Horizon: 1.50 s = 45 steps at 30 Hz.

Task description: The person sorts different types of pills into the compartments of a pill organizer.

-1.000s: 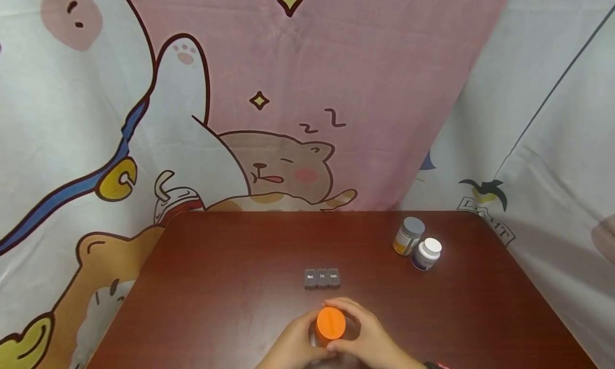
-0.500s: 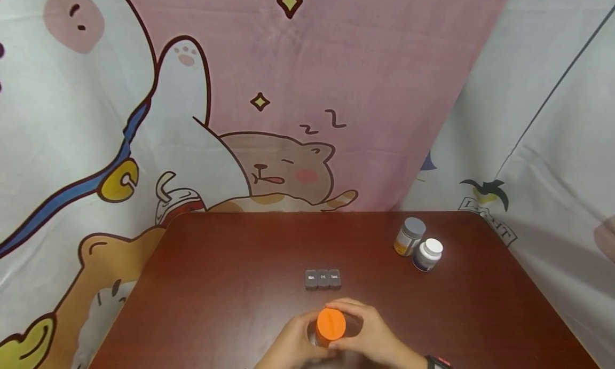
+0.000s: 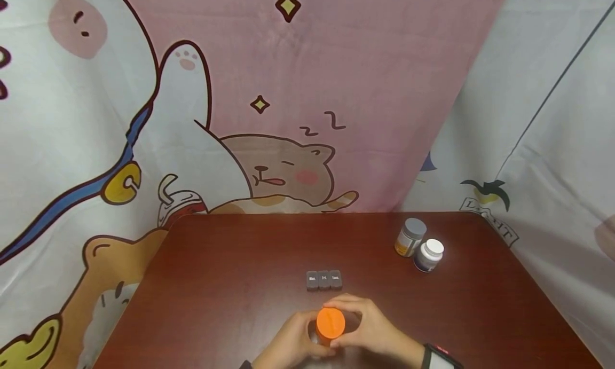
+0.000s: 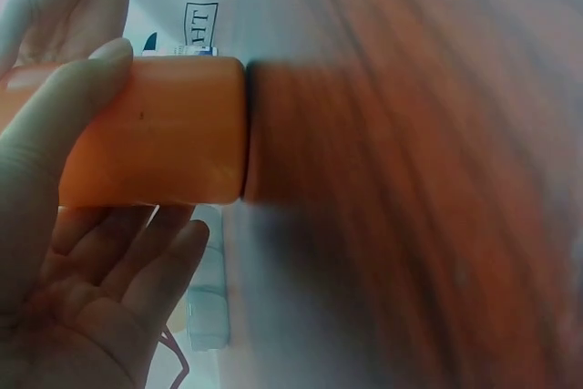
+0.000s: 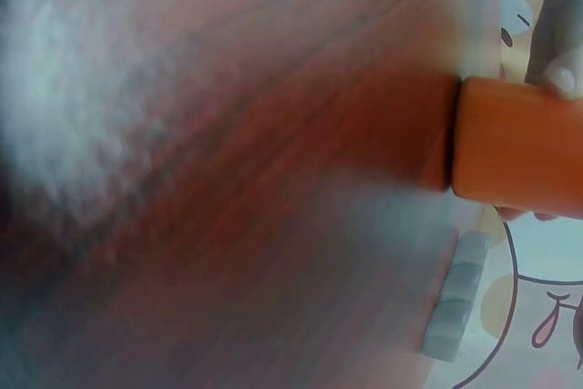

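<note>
An orange pill bottle (image 4: pixel 182 134) stands upright, its base right at the tabletop, with an orange cap (image 3: pixel 331 322) on top. My left hand (image 3: pixel 293 341) grips it from the left, thumb on the near side of the body and fingers on the far side. From the right, my right hand (image 3: pixel 372 326) holds the bottle near its cap between thumb and fingers. Just beyond the hands lies a small grey three-compartment pill organizer (image 3: pixel 324 280) with day labels; its lids look down.
A grey-capped bottle (image 3: pixel 410 237) and a white-capped bottle (image 3: pixel 429 255) stand side by side at the back right of the dark red wooden table (image 3: pixel 230 262). Behind the table hangs a cartoon-printed cloth (image 3: pixel 375 91). A watch (image 3: pixel 439 357) is on the right wrist.
Both hands keep their hold on the orange bottle, nearly still. The head view has shifted slightly, so the scene sits a little lower and more of the watch shows.
</note>
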{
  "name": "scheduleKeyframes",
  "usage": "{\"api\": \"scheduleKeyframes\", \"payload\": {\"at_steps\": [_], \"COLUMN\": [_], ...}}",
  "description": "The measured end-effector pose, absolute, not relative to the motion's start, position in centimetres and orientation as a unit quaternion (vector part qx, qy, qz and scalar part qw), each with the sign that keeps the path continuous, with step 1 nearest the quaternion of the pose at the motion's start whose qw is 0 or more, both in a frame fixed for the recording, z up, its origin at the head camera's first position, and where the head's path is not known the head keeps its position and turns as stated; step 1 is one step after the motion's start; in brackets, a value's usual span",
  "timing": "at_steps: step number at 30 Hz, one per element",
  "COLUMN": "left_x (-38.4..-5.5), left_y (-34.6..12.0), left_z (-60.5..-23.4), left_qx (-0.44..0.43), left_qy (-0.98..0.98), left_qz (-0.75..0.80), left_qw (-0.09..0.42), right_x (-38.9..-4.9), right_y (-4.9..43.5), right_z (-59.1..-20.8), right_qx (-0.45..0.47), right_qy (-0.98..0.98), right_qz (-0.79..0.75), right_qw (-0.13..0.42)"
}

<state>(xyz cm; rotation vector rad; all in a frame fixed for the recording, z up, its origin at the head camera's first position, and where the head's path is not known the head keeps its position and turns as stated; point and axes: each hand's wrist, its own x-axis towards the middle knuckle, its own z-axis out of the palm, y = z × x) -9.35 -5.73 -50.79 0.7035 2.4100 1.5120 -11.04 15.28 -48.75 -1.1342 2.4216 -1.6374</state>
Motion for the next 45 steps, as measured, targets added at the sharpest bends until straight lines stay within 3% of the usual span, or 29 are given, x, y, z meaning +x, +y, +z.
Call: {"api": "scheduleKeyframes", "payload": {"at_steps": [5,13,17,20,26,33,45], "left_x": [-9.6,-9.2,-9.0,-9.0,-9.2,-9.6,-10.9], "left_y": [-5.8,-5.6,-5.4,-5.1,-4.9,-5.0,-5.4], "left_z": [-50.9,-50.9,-51.0,-51.0,-50.9,-50.8,-51.0], "left_qx": [0.267,0.269,0.281,0.282,0.253,0.263,0.342], "left_qy": [0.821,0.810,0.803,0.799,0.812,0.840,0.834], "left_qz": [0.497,0.511,0.520,0.526,0.515,0.468,0.431], "left_qw": [0.089,0.104,0.081,0.071,0.102,0.084,0.038], "right_x": [-11.0,-10.0,-9.8,-9.8,-10.5,-11.8,-12.4], "right_y": [15.2,14.8,14.6,14.7,15.3,15.8,15.4], "right_z": [-48.9,-49.5,-49.6,-49.7,-49.4,-50.0,-47.7], "right_qx": [-0.366,-0.353,-0.350,-0.356,-0.392,-0.425,-0.461], "right_qy": [0.770,0.761,0.750,0.744,0.734,0.733,0.701], "right_qz": [-0.523,-0.544,-0.560,-0.564,-0.554,-0.531,-0.544], "right_qw": [-0.005,-0.031,-0.036,-0.036,-0.025,-0.022,0.003]}}
